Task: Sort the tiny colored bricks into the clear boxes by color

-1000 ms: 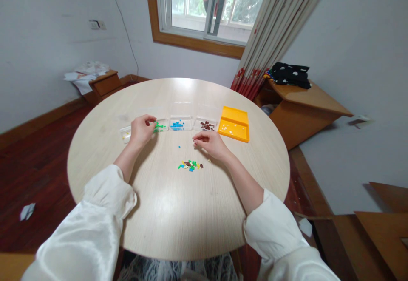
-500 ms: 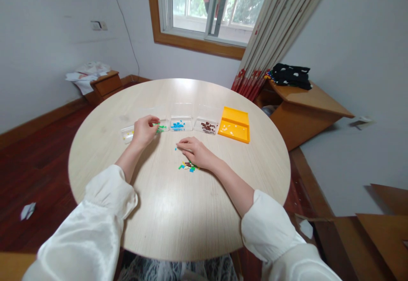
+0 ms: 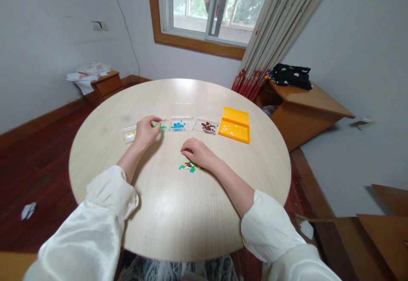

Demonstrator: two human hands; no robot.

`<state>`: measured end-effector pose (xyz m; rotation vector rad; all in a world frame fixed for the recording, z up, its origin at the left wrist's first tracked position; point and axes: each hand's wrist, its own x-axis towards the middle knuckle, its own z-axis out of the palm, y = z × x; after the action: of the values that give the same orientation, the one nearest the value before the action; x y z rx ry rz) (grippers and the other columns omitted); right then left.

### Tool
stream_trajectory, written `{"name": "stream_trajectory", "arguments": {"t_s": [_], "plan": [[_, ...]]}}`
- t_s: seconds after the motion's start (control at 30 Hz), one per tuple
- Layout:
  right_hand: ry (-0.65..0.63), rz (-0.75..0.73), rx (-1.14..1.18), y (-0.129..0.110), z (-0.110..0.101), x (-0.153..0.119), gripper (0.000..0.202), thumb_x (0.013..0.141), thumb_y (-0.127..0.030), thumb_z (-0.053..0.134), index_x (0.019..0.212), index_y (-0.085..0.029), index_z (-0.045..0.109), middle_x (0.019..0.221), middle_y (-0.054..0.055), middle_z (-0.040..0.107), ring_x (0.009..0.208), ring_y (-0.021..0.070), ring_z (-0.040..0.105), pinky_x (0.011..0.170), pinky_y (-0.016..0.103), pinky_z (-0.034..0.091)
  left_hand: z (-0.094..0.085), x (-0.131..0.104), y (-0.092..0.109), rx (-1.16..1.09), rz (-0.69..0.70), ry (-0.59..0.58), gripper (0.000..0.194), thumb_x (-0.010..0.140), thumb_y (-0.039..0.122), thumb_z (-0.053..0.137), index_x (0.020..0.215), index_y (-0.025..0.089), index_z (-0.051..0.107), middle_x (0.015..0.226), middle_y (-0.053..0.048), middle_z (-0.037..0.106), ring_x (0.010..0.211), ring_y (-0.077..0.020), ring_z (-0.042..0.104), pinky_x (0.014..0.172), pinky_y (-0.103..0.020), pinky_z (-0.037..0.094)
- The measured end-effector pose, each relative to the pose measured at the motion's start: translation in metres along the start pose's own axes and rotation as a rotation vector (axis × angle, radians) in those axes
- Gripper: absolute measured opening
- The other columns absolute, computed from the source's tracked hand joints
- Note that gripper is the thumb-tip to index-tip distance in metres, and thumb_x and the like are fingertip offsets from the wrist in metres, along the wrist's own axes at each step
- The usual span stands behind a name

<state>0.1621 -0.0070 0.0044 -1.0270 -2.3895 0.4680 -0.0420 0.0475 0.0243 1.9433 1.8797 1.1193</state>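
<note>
Multicoloured plastic brick heap (image 3: 189,166), spread sideways, just nearside of right hand (image 3: 196,151), partly hidden by it. Pinch narrow; can't tell from here if holding anything. Left hand (image 3: 147,131) farther from heap, curled beside small green plastic bricks (image 3: 163,127), grip unclear.

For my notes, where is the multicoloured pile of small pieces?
In the head view, the multicoloured pile lies centrally on the round table, its right partly hidden by the right hand.
</note>
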Motion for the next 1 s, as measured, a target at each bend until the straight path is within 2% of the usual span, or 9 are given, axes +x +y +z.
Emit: {"name": "stream_trajectory", "arguments": {"t_s": [0.13, 0.27, 0.4, 0.5, 0.63, 0.87, 0.93, 1.0], "plan": [[-0.001, 0.053, 0.017, -0.003, -0.003, -0.001, 0.014, 0.077, -0.003, 0.055, 0.07, -0.013, 0.062, 0.074, 0.004, 0.061, 0.074, 0.0131, 0.053, 0.074, 0.026, 0.041, 0.007, -0.008, 0.009, -0.077, 0.104, -0.096, 0.025, 0.073, 0.029, 0.051, 0.082, 0.015, 0.07, 0.077, -0.004, 0.068, 0.066, -0.0154, 0.054, 0.067, -0.026, 0.042], [0.03, 0.082, 0.07, -0.002, -0.003, -0.002, 0.016, 0.074, -0.002, 0.052, 0.075, -0.014, 0.062, 0.075, 0.003, 0.061, 0.072, 0.0124, 0.053, 0.072, 0.025, 0.041, 0.013, -0.021, 0.021, -0.159, 0.251, -0.329, 0.021, 0.072, 0.03, 0.054, 0.075, 0.016, 0.069, 0.07, -0.003, 0.067, 0.062, -0.015, 0.052, 0.063, -0.027, 0.041], [0.218, 0.15, 0.146, 0.002, -0.001, -0.001, 0.011, 0.076, -0.008, 0.053, 0.078, -0.016, 0.06, 0.076, 0.001, 0.062, 0.07, 0.0122, 0.053, 0.069, 0.024, 0.041, 0.02, -0.03, 0.029, -0.326, 0.295, -0.572, 0.021, 0.071, 0.032, 0.057, 0.077, 0.016, 0.069, 0.071, -0.004, 0.067, 0.063, -0.0147, 0.054, 0.062, -0.028, 0.042], [0.374, 0.169, 0.168, 0.005, -0.001, -0.001, 0.006, 0.077, -0.014, 0.053, 0.075, -0.017, 0.058, 0.076, 0.001, 0.062, 0.071, 0.0129, 0.053, 0.07, 0.025, 0.041, 0.024, -0.033, 0.032, -0.525, 0.187, -0.675, 0.024, 0.072, 0.035, 0.057, 0.081, 0.015, 0.068, 0.073, -0.006, 0.067, 0.063, -0.0145, 0.056, 0.06, -0.028, 0.043], [0.44, 0.111, 0.171, 0.006, -0.002, -0.001, 0.006, 0.076, -0.013, 0.052, 0.073, -0.018, 0.055, 0.076, 0.001, 0.062, 0.074, 0.0137, 0.055, 0.072, 0.026, 0.041, 0.026, -0.033, 0.035, -0.691, 0.062, -0.656, 0.023, 0.069, 0.033, 0.062, 0.082, 0.014, 0.067, 0.069, -0.005, 0.065, 0.059, -0.0132, 0.056, 0.061, -0.029, 0.044], [0.408, 0.07, 0.184, 0.005, -0.005, -0.001, 0.012, 0.076, -0.009, 0.05, 0.077, -0.018, 0.057, 0.082, 0.002, 0.065, 0.081, 0.0146, 0.058, 0.075, 0.027, 0.043, 0.032, -0.032, 0.034, -0.741, -0.019, -0.55, 0.027, 0.063, 0.035, 0.068, 0.079, 0.014, 0.066, 0.072, -0.007, 0.067, 0.062, -0.0142, 0.057, 0.064, -0.031, 0.046], [0.422, 0.072, 0.196, 0.004, -0.007, -0.001, 0.01, 0.077, -0.012, 0.052, 0.08, -0.018, 0.059, 0.085, 0.004, 0.066, 0.084, 0.0151, 0.058, 0.075, 0.027, 0.043, 0.035, -0.029, 0.032, -0.708, -0.023, -0.48, 0.027, 0.064, 0.036, 0.067, 0.079, 0.014, 0.066, 0.072, -0.007, 0.067, 0.064, -0.0154, 0.058, 0.063, -0.031, 0.046], [0.423, 0.101, 0.211, 0.004, -0.011, -0.001, 0.009, 0.077, -0.015, 0.055, 0.083, -0.016, 0.061, 0.086, 0.005, 0.066, 0.083, 0.0149, 0.058, 0.073, 0.027, 0.043, 0.036, -0.025, 0.029, -0.634, -0.001, -0.353, 0.022, 0.067, 0.034, 0.064, 0.077, 0.015, 0.065, 0.073, -0.006, 0.067, 0.066, -0.0159, 0.058, 0.064, -0.03, 0.045]]}}
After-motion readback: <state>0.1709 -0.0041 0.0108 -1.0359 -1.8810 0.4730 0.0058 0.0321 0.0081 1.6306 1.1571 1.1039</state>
